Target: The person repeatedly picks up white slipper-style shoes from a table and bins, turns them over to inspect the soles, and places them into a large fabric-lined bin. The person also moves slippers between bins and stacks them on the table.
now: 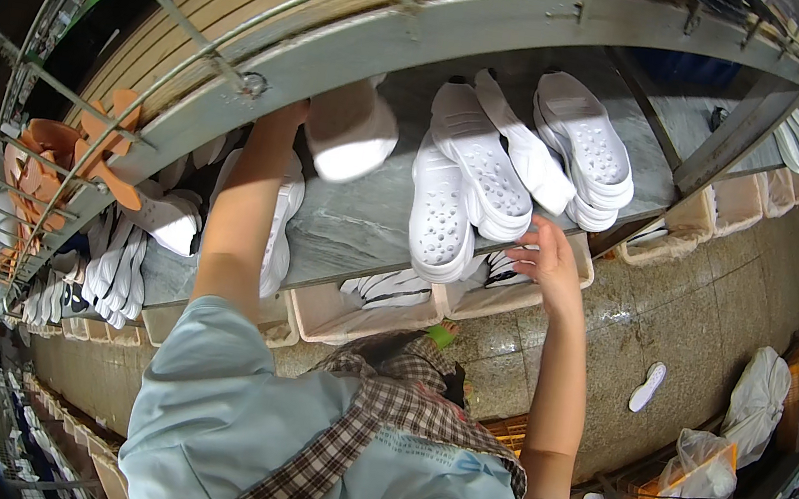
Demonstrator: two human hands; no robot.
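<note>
My left arm reaches under the metal beam, and the beam hides most of my left hand. Against that hand, a white shoe upper is raised above the grey shelf, slightly blurred; the hand seems to grip it, though the fingers are hidden. My right hand is open at the shelf's front edge, its fingers spread just below another white shoe upper. That upper leans between a pair of white soles with holed insides and a second stacked pair. More white soles lie beside my left forearm.
A metal beam and wire rack cross above the marbled shelf. Orange-brown pieces sit in the rack at left. Beige bins with white shoe parts line the shelf below. A loose white sole lies on the floor.
</note>
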